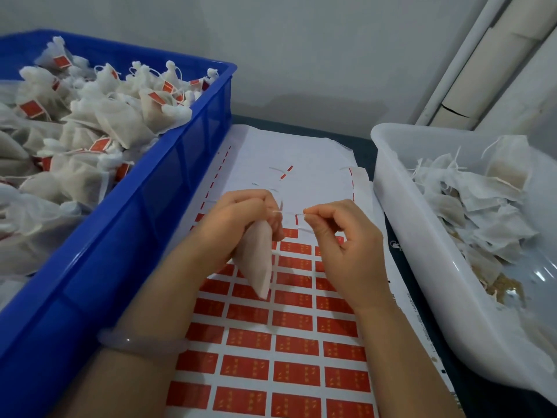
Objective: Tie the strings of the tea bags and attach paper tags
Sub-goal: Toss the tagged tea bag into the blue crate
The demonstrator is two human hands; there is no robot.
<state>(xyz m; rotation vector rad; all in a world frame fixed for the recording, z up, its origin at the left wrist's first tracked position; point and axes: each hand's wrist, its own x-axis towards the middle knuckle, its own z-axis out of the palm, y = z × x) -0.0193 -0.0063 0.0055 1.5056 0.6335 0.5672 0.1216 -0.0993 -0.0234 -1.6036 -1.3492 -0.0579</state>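
Observation:
My left hand (238,215) grips the gathered neck of a white tea bag (256,260), which hangs down over the sheet of red paper tags (295,342). A thin white string (291,213) runs taut from the bag's neck to my right hand (340,236), whose thumb and forefinger pinch the string's end. The two hands are a short gap apart above the sheet. The knot itself is hidden inside my left fist.
A blue crate (168,206) on the left is piled with tied tea bags carrying red tags. A white tub (422,236) on the right holds loose untied tea bags. A wall and pipes stand behind the dark table.

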